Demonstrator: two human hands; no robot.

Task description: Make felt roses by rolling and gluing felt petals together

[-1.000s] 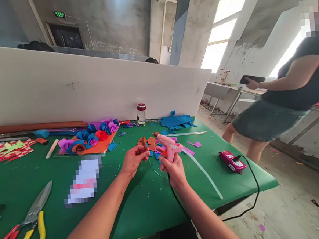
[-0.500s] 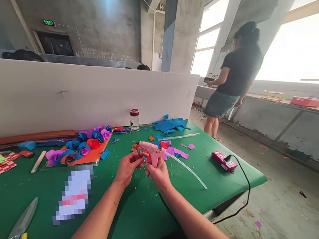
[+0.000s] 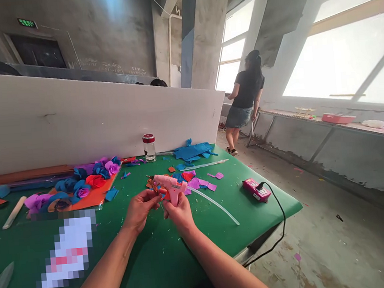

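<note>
In my right hand (image 3: 181, 212) is a pink hot glue gun (image 3: 165, 181), gripped by its handle with the nozzle pointing left. A long clear glue stick (image 3: 214, 202) curves out of its back end. My left hand (image 3: 138, 211) is closed, thumb and fingers pinching a small orange-brown paper piece (image 3: 155, 188) just under the nozzle. The fingers partly hide this piece, and I cannot tell if the nozzle touches it. Purple paper scraps (image 3: 198, 183) lie behind the gun. Several finished paper flowers (image 3: 97, 181) rest left of my hands on an orange sheet.
A jar with a red lid (image 3: 149, 148) and blue paper (image 3: 194, 151) stand near the white partition (image 3: 110, 119). At right, a pink power strip (image 3: 255, 189) trails a black cable (image 3: 284, 216). A blade (image 3: 2, 283) shows at lower left. A person (image 3: 243, 95) is beyond the table.
The view has turned rightward, so the table items sit farther left and the scissors are mostly out of frame. The person has walked farther away. Both hands keep their holds.
</note>
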